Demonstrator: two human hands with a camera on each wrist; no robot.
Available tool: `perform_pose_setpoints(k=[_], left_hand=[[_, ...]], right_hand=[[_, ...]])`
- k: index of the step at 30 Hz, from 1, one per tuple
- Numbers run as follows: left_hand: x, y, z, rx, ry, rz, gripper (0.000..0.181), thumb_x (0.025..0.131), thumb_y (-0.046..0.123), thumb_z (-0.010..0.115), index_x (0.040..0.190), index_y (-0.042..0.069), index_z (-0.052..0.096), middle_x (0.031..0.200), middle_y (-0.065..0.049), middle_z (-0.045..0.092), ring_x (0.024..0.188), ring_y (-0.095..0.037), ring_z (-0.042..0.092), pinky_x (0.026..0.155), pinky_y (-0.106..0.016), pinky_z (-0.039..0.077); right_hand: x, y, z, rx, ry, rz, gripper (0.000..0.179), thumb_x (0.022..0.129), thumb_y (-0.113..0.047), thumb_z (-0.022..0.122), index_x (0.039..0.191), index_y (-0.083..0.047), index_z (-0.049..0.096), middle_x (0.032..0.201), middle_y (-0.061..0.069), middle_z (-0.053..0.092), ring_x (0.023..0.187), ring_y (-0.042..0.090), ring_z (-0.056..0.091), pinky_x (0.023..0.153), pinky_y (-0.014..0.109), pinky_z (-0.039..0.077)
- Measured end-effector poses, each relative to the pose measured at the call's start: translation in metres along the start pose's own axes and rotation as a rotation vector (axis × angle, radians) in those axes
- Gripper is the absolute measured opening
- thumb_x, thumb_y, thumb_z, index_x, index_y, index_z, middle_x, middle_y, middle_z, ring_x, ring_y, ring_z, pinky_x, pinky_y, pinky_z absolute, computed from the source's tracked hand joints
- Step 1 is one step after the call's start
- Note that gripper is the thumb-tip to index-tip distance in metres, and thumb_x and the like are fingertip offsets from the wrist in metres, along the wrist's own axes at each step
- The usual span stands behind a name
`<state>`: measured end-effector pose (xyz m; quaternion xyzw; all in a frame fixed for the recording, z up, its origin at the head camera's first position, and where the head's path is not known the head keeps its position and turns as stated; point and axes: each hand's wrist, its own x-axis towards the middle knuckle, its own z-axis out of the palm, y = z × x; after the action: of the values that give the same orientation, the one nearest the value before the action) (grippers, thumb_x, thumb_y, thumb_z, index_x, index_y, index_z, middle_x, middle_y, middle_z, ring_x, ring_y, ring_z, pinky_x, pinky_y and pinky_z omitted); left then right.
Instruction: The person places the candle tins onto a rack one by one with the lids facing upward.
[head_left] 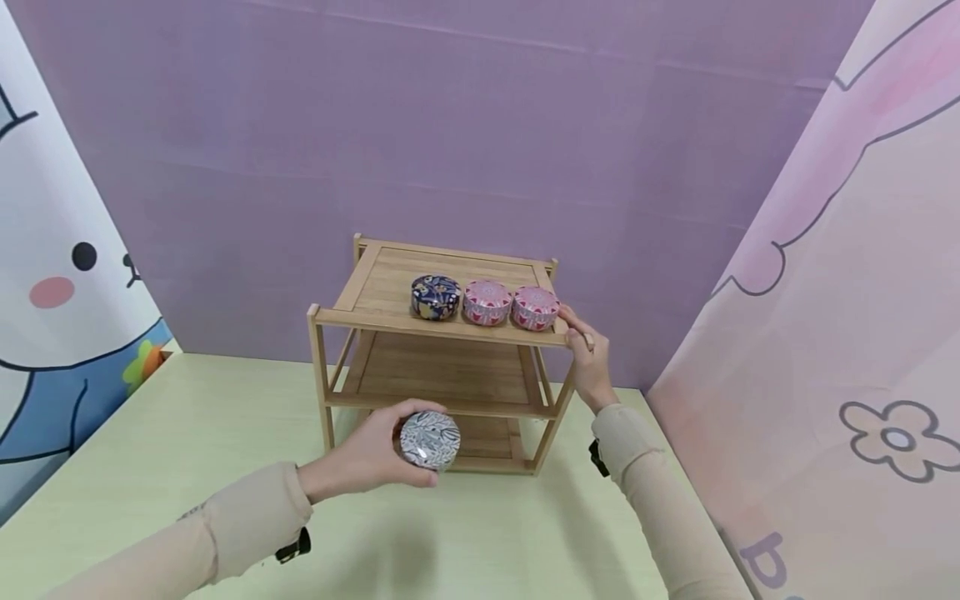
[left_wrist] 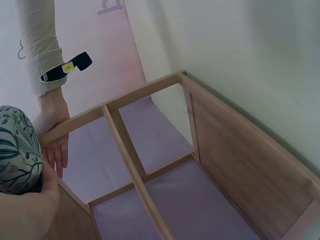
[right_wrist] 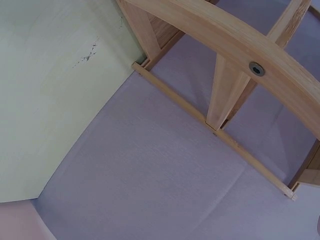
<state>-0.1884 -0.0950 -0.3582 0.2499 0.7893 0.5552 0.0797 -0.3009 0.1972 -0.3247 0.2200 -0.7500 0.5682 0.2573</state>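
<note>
My left hand (head_left: 367, 454) grips a round tin (head_left: 430, 440) with a leafy grey-white lid, thumb and fingers around its side. It is in front of a three-tier wooden shelf rack (head_left: 390, 271). In the left wrist view this tin (left_wrist: 17, 150) shows dark green leaf sprigs. My right hand (head_left: 590, 362) holds the rack's front right top corner, fingertips close beside a pink patterned tin (head_left: 536, 308). Another pink tin (head_left: 487, 302) and a dark blue floral tin (head_left: 436, 297) stand left of it in a row along the front edge of the top shelf.
The rack's middle shelf (head_left: 442, 367) and bottom shelf (head_left: 487, 437) lie below, framed by upright posts. It stands on a pale green tabletop (head_left: 225, 425). A purple backdrop (head_left: 450, 125) rises behind, with a printed panel (head_left: 847, 358) at right and another (head_left: 67, 208) at left.
</note>
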Motion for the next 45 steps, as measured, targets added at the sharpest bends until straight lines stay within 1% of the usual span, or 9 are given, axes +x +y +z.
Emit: perform_pose_setpoints(k=[4,9,14,21,26,31,36,41,45], left_hand=[[0.001,0.001,-0.006,0.038,0.022,-0.001,0.075,0.063,0.021,0.083,0.128,0.007,0.048,0.118,-0.013,0.055,0.105,-0.026,0.054,0.083,-0.032,0.051],[0.004,0.007,-0.017,0.111,0.058,-0.016,0.074,0.063,0.025,0.083,0.127,0.010,0.049,0.115,-0.011,0.057,0.102,-0.024,0.055,0.080,-0.031,0.051],[0.008,0.018,-0.033,0.167,0.087,-0.022,0.073,0.065,0.028,0.082,0.128,0.012,0.049,0.115,-0.011,0.057,0.102,-0.023,0.056,0.082,-0.034,0.052],[0.015,0.036,-0.053,0.227,0.136,-0.003,0.073,0.067,0.028,0.081,0.130,0.012,0.047,0.118,-0.012,0.056,0.104,-0.025,0.055,0.084,-0.037,0.051],[0.022,0.045,-0.064,0.278,0.162,0.024,0.073,0.067,0.027,0.081,0.130,0.012,0.047,0.119,-0.012,0.056,0.104,-0.025,0.055,0.085,-0.039,0.051],[0.029,0.053,-0.074,0.265,0.172,0.036,0.073,0.067,0.026,0.081,0.130,0.011,0.047,0.120,-0.011,0.056,0.105,-0.025,0.055,0.087,-0.039,0.049],[0.036,0.061,-0.085,0.253,0.189,0.014,0.076,0.068,0.026,0.080,0.134,0.010,0.044,0.121,-0.012,0.054,0.107,-0.026,0.054,0.089,-0.039,0.048],[0.043,0.066,-0.095,0.234,0.217,-0.006,0.075,0.071,0.023,0.079,0.135,0.011,0.043,0.121,-0.013,0.054,0.106,-0.026,0.055,0.085,-0.035,0.050],[0.048,0.068,-0.101,0.237,0.239,-0.040,0.076,0.073,0.026,0.077,0.137,0.011,0.040,0.120,-0.014,0.054,0.103,-0.025,0.056,0.080,-0.030,0.051]], right_hand=[[0.000,0.000,-0.001,-0.007,-0.005,0.002,0.037,0.091,-0.003,0.038,0.122,0.011,0.052,0.131,0.024,0.048,0.129,0.030,0.039,0.110,0.036,0.029],[-0.001,0.000,-0.001,-0.022,0.001,0.001,0.037,0.091,-0.004,0.038,0.121,0.011,0.052,0.131,0.025,0.048,0.129,0.031,0.039,0.110,0.038,0.029],[-0.001,0.000,-0.001,-0.032,0.004,-0.013,0.037,0.091,-0.005,0.038,0.121,0.012,0.052,0.130,0.026,0.048,0.128,0.032,0.040,0.109,0.039,0.030],[0.000,-0.001,0.000,-0.029,-0.009,-0.006,0.038,0.091,-0.006,0.038,0.122,0.011,0.052,0.131,0.025,0.048,0.129,0.031,0.039,0.109,0.039,0.029],[0.001,-0.001,0.000,-0.027,-0.011,-0.008,0.038,0.091,-0.007,0.038,0.122,0.011,0.052,0.131,0.025,0.049,0.129,0.031,0.039,0.109,0.039,0.029],[0.002,-0.002,0.000,-0.024,-0.009,-0.011,0.038,0.091,-0.007,0.039,0.123,0.011,0.051,0.130,0.025,0.049,0.129,0.031,0.039,0.109,0.039,0.030],[0.001,-0.003,0.000,-0.032,-0.011,-0.004,0.038,0.091,-0.006,0.038,0.122,0.010,0.052,0.131,0.024,0.048,0.129,0.031,0.039,0.109,0.039,0.029],[0.000,-0.003,0.000,-0.036,-0.012,0.000,0.038,0.091,-0.005,0.038,0.122,0.009,0.053,0.131,0.024,0.048,0.129,0.031,0.039,0.110,0.039,0.029],[0.000,-0.002,0.000,-0.022,-0.010,0.001,0.037,0.090,-0.005,0.039,0.122,0.010,0.053,0.131,0.025,0.048,0.129,0.031,0.039,0.109,0.039,0.029]])
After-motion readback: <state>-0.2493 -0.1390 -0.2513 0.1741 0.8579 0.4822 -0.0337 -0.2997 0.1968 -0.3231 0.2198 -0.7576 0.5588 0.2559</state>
